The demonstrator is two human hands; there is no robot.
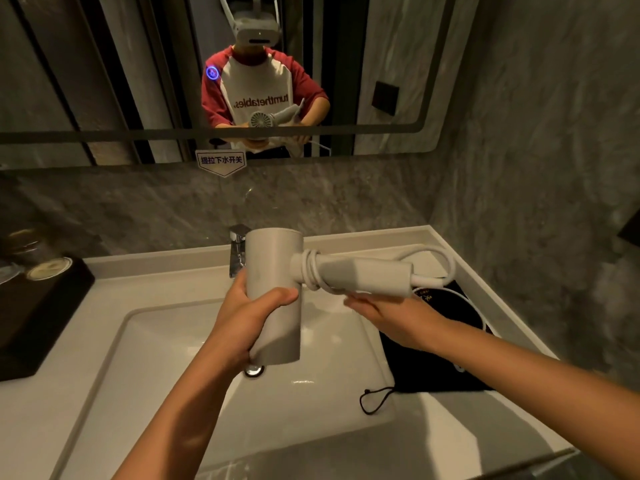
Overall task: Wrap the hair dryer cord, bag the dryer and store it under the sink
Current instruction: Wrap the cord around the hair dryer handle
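My two forearms reach in from the bottom edge over the white sink (156,344), whose basin lies right below me with the drain (254,370) showing just under the dryer's lower end. My left hand (249,317) is closed around the barrel of the hair dryer (273,271), thumb across the front and fingers behind, holding it upright above the basin. My right hand (388,315) lies open and flat, palm up, just beneath the dryer's handle (363,273), which sticks out sideways to the right; I cannot tell whether the palm touches the handle or the cord. The white cord (446,263) is wound in a few turns around the handle where it meets the barrel, and a further length loops out past the handle's end and curves back.

Under my right forearm, on the white counter (446,420) to the right of the basin, lies the black bag (436,362), flat, with its drawstring (375,398) trailing over the basin's edge. On the left of the counter sits a dark tray (41,317) carrying a few blurred items. Behind the dryer stands the chrome faucet (237,251), against the grey marbled wall. Above it the mirror (104,81) shows my reflection holding the dryer, with a small sign (221,161) stuck at its lower edge.
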